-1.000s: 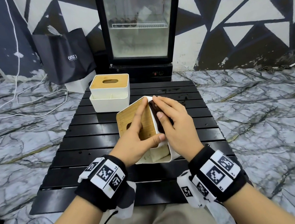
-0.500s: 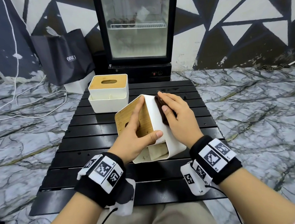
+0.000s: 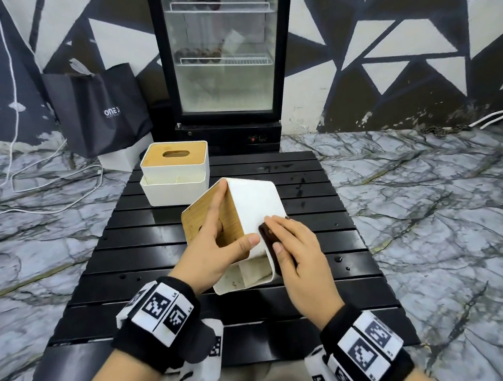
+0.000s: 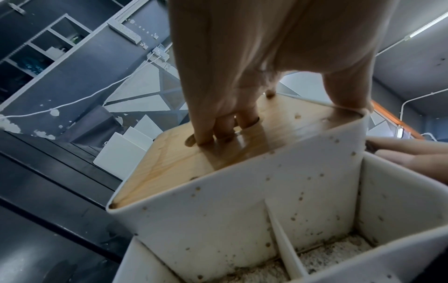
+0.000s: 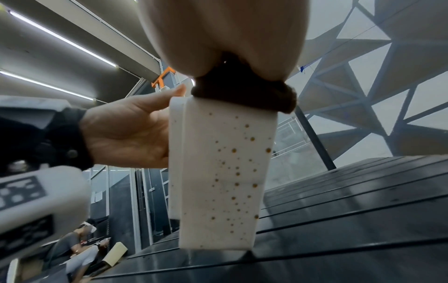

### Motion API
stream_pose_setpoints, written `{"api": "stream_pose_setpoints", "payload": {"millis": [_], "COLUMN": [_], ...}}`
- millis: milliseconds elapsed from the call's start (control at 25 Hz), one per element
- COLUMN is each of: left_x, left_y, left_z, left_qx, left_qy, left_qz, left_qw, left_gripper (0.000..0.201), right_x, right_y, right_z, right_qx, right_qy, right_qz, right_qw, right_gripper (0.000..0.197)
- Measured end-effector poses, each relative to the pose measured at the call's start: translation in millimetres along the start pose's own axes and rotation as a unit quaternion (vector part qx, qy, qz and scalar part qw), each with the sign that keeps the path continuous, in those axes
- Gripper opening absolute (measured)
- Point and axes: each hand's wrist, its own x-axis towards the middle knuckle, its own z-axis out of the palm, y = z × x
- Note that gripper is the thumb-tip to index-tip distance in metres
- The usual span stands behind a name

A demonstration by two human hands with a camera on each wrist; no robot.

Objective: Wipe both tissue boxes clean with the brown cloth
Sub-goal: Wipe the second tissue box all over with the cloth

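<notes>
A white tissue box (image 3: 254,209) with a wooden lid is tipped on its side over the black slatted table (image 3: 165,272). My left hand (image 3: 218,241) grips it, fingers in the lid slot (image 4: 223,130) and thumb on the white wall. My right hand (image 3: 294,248) presses the brown cloth (image 3: 268,238) flat against the box's white side near its lower end. In the right wrist view the cloth (image 5: 244,92) sits on the wall above brown specks on the tissue box (image 5: 223,172). A second tissue box (image 3: 176,173) stands upright at the table's far left.
A glass-door fridge (image 3: 222,55) stands behind the table, with a dark bag (image 3: 100,110) to its left. White cables (image 3: 24,185) lie on the marble floor at left. The near part of the table is bare slats.
My right hand has slid the cloth down the box's white side, from the far upper end towards me. The left hand keeps its grip and the box has tipped slightly.
</notes>
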Motion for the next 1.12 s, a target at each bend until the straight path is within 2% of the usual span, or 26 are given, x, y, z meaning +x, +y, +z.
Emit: {"api": "stream_pose_setpoints", "payload": {"millis": [240,400,600,800,920,1040,1120], "left_x": [0,-1,-1,-2,-1,-1,-2], "left_y": [2,0,-2,-3,-4,-3,-3], "left_z": [0,-2,-5,-1,0,-2,-2], "left_qx": [-0.011,-0.001,0.005,0.039,0.054,0.044,0.046], "left_qy": [0.006,0.01,0.012,-0.001,-0.003,0.002,-0.005], "left_qz": [-0.002,-0.009,-0.012,0.006,0.016,0.006,0.007], "left_qw": [1.0,1.0,1.0,0.999,0.998,0.999,0.999], "left_gripper": [0.084,0.087,0.088,0.09,0.09,0.089,0.09], "right_x": [2,-1,0,19,34,34,32], "right_y": [-2,-3,-5,-17,-14,-10,-13], "right_z": [0,0,1,1,-5,-5,-1], "right_qx": [0.014,0.016,0.017,0.039,0.053,0.041,0.035], "right_qy": [0.008,-0.013,-0.007,-0.046,-0.077,-0.064,-0.049], "right_qz": [0.027,-0.002,0.005,-0.04,-0.031,0.0,-0.01], "right_qw": [1.0,1.0,1.0,0.997,0.995,0.997,0.998], "right_gripper": [0.04,0.039,0.039,0.037,0.038,0.039,0.039]}}
